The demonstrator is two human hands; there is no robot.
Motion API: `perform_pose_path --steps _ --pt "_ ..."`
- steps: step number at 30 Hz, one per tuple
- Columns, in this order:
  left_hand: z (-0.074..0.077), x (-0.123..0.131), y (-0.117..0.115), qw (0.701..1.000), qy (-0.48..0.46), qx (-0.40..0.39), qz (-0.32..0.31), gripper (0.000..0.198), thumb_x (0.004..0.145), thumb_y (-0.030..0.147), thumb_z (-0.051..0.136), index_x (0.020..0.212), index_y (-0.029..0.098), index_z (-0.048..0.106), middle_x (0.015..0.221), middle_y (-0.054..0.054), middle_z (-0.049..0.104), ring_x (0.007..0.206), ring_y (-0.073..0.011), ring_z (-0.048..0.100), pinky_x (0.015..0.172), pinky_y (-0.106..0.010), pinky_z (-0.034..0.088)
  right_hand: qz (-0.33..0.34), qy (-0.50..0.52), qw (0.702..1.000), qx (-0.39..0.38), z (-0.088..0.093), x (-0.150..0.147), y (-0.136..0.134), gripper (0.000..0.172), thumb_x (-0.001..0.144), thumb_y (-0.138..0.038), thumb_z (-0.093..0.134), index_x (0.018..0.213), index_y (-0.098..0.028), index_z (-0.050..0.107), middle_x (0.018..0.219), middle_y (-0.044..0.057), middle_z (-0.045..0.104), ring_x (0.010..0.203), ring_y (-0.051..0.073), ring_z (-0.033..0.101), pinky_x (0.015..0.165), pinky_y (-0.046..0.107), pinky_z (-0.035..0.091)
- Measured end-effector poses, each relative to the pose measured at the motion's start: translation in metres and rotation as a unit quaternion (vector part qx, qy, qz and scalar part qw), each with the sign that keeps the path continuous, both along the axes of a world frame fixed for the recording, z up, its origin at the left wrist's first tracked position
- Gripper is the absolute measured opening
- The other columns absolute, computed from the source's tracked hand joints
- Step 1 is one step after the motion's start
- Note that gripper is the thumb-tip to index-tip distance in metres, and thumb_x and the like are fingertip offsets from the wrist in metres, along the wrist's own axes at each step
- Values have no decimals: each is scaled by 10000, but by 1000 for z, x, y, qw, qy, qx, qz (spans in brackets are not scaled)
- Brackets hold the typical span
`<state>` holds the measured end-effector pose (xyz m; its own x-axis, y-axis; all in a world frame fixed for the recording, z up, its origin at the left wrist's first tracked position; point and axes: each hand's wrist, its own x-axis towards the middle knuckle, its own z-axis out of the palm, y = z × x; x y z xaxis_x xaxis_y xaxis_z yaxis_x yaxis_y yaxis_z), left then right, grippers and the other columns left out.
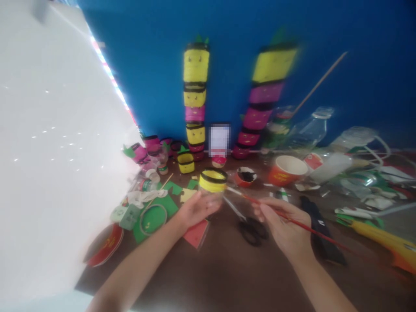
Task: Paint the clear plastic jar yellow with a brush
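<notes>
My left hand [199, 209] is closed around the lower part of a small yellow cup [212, 183] with a black band at its rim. The cup stands upright in its fingers. In my right hand [286, 221] is a red-handled paintbrush [250, 198], its tip pointing left close to the cup's right side. Whether the bristles touch the cup I cannot tell. Just behind sits a small red cut-down cup [246, 177] with something dark inside. Scissors [251, 229] with black handles lie on the table between my hands.
Tall stacks of yellow and pink painted cups [196, 65] stand against the blue backdrop. To the right are a red paper cup [287, 170], a clear plastic bottle [308, 128] and a yellow tool [380, 236]. Green sheets [169, 212] and a red bowl [108, 247] lie left.
</notes>
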<state>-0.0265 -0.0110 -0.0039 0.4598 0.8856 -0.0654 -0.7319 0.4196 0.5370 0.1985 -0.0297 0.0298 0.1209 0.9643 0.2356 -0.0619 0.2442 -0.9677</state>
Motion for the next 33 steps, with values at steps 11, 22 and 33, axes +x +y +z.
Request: perform_pose_path --steps 11,22,33 --pt "-3 -2 0 1000 -3 -22 -11 350 709 391 665 950 146 604 1006 -105 651 798 -164 616 824 -321 418 -2 -12 1000 -12 -9 6 3 184 707 -322 719 821 -185 675 710 47 702 542 126 628 493 232 540" --pt "7 -5 0 996 -41 -54 -50 506 741 512 566 1023 93 610 960 -143 667 792 -183 636 738 -279 442 -13 94 995 -24 9 2 6 182 648 -354 750 736 -219 664 609 15 673 503 128 608 411 217 453" --pt "8 -4 -1 997 -39 -33 -65 543 755 505 557 1070 65 608 1037 -172 656 853 -192 632 777 -278 438 54 133 987 -73 22 -17 -1 226 607 -432 759 601 -225 671 549 40 668 404 131 563 321 224 404"
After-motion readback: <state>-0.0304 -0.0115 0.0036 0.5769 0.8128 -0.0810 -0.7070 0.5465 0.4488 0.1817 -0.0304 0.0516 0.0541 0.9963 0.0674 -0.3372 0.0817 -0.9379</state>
